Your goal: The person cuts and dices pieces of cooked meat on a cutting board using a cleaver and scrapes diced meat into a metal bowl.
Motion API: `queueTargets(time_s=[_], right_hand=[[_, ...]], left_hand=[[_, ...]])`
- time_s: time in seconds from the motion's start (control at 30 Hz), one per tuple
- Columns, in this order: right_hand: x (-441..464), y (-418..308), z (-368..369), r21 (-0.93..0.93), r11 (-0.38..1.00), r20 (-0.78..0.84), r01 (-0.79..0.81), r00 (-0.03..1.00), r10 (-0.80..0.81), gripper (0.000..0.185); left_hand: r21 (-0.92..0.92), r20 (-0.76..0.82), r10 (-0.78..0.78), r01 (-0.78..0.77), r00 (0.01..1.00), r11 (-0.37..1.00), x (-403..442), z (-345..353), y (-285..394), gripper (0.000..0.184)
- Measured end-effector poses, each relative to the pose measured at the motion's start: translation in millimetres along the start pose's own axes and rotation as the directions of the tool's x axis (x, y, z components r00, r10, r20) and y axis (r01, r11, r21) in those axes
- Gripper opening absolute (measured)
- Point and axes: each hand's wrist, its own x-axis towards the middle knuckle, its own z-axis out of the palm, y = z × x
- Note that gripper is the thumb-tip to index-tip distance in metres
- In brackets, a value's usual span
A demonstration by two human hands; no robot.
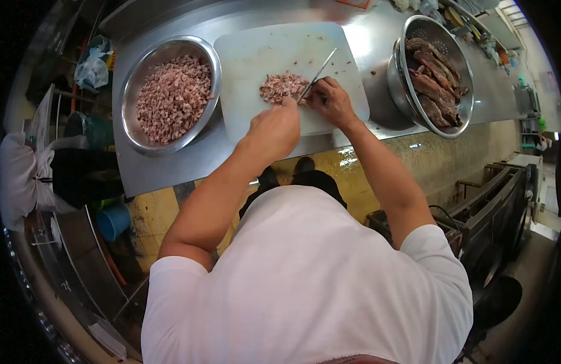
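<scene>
My left hand point(274, 126) is closed around the handle of a knife point(322, 68), and the handle is hidden in the fist. The blade slants up and to the right over a white cutting board point(244, 64). Just right of the blade, my right hand point(332, 102) has its fingers curled down on a piece of meat, mostly covered by them. Diced meat point(279, 87) lies in a small heap on the board, left of the blade. A few scraps are scattered farther up the board.
A steel bowl point(127, 121) of diced meat point(174, 97) stands left of the board. At the right, a steel colander point(415, 27) holds large dark strips of meat point(435, 85), tilted over another metal bowl point(397, 85). The steel table's point(153, 170) front edge runs before my body.
</scene>
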Motion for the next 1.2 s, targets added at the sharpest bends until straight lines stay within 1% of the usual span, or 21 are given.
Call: queueTargets(time_s=[0.03, 0.07, 0.13, 0.17, 0.2, 0.27, 0.33, 0.37, 0.43, 0.57, 0.63, 0.67, 0.73, 0.77, 0.83, 0.87, 0.93, 0.97, 1.07, 1.13, 1.2], right_hand=[[-5, 0, 1, 0.007, 1.000, 0.006, 0.006, 1.000, -0.006, 0.014], [-4, 1, 2, -0.011, 1.000, 0.004, -0.010, 1.000, 0.010, 0.014], [0, 1, -3, -0.025, 1.000, -0.001, -0.014, 1.000, 0.014, 0.013], [-1, 1, -6, 0.014, 1.000, 0.029, -0.007, 1.000, 0.006, 0.012], [3, 2, -10, 0.054, 0.999, 0.042, 0.003, 0.999, -0.005, 0.011], [0, 5, -10, 0.070, 0.998, 0.016, 0.005, 1.000, -0.006, 0.011], [-1, 11, -12, 0.086, 0.996, 0.019, 0.015, 1.000, -0.017, 0.011], [-3, 12, -13, 0.091, 0.996, 0.042, 0.009, 0.999, -0.013, 0.011], [3, 16, -14, 0.103, 0.994, 0.053, 0.022, 0.998, -0.027, 0.011], [2, 14, -16, 0.128, 0.991, 0.043, 0.032, 0.998, -0.038, 0.010], [0, 21, -19, 0.130, 0.991, 0.027, 0.017, 0.999, -0.020, 0.011], [-1, 27, -16, 0.126, 0.992, 0.036, 0.019, 0.999, -0.024, 0.011], [-2, 28, -11, 0.141, 0.990, 0.057, 0.033, 0.998, -0.041, 0.011], [1, 29, -14, 0.149, 0.988, 0.062, 0.047, 0.996, -0.057, 0.011], [-1, 30, -19, 0.158, 0.985, 0.078, 0.063, 0.994, -0.076, 0.010], [1, 30, -20, 0.149, 0.986, 0.067, 0.081, 0.994, -0.092, 0.010], [1, 30, -20, 0.144, 0.986, 0.050, 0.087, 0.994, -0.095, 0.009], [-1, 31, -20, 0.150, 0.986, 0.034, 0.078, 0.996, -0.084, 0.009], [-9, 36, -17, 0.152, 0.987, 0.044, 0.057, 0.997, -0.064, 0.009], [-2, 39, -18, 0.128, 0.990, 0.043, 0.066, 0.996, -0.072, 0.009], [-5, 37, -17, 0.163, 0.983, 0.018, 0.082, 0.996, -0.086, 0.009]], left_hand=[[-0.024, -0.006, -0.059, 0.059, 0.998, 0.998, 0, 11, -2, 0.025], [-0.022, -0.021, -0.071, 0.071, 0.997, 0.997, 8, 15, -4, 0.025], [-0.046, -0.085, -0.011, 0.007, 0.996, 0.999, 25, 11, 3, 0.026], [-0.046, -0.090, -0.025, 0.021, 0.996, 0.999, 22, 13, 3, 0.026], [-0.010, -0.081, -0.011, 0.010, 0.997, 1.000, 14, 2, 5, 0.026], [0.054, -0.056, 0.011, -0.008, 0.998, 0.998, 2, -4, 12, 0.025], [0.052, 0.036, -0.128, 0.126, 0.991, 0.991, -9, 0, 19, 0.024], [0.057, 0.036, -0.144, 0.142, 0.989, 0.988, -3, 9, 20, 0.024], [0.012, -0.094, -0.116, 0.117, 0.989, 0.993, 22, 21, 20, 0.025], [0.082, -0.092, -0.096, 0.103, 0.991, 0.991, 17, 4, 28, 0.026], [0.081, -0.034, -0.202, 0.204, 0.979, 0.976, -8, -3, 44, 0.026], [0.086, -0.026, -0.211, 0.212, 0.977, 0.973, -2, 8, 44, 0.026], [0.072, -0.098, -0.208, 0.215, 0.973, 0.974, 15, 39, 30, 0.026], [0.074, -0.105, -0.216, 0.224, 0.971, 0.972, 27, 41, 23, 0.026], [0.044, -0.230, -0.094, 0.107, 0.969, 0.993, 40, 33, 27, 0.019], [0.043, -0.236, -0.103, 0.116, 0.966, 0.992, 35, 31, 26, 0.019], [0.078, -0.104, -0.210, 0.218, 0.972, 0.973, 7, 1, 60, 0.029], [0.081, -0.093, -0.209, 0.217, 0.973, 0.973, 5, 7, 60, 0.029], [0.091, -0.081, -0.272, 0.279, 0.959, 0.956, 8, 37, 46, 0.028], [0.040, -0.172, -0.205, 0.215, 0.964, 0.976, 35, 44, 43, 0.026], [0.037, -0.140, -0.211, 0.218, 0.967, 0.975, 36, 33, 44, 0.026]])
